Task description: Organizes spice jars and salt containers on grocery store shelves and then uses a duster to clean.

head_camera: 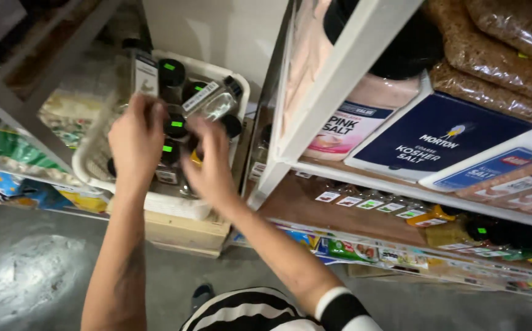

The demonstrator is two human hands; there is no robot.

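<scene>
The person is reaching both hands into a white plastic basket (88,160) full of small glass spice jars with black lids (171,72). The left hand (136,138) is closing round a jar just beneath it; what the right hand (209,160) is clamping cannot be told, though a clear jar with a white label (212,98) is tilting just above its fingers. Doing this well probably means taking one jar per hand, gripping the glass body rather than the lid, and lifting straight up so neighbouring jars beside the hands are not toppling.
</scene>
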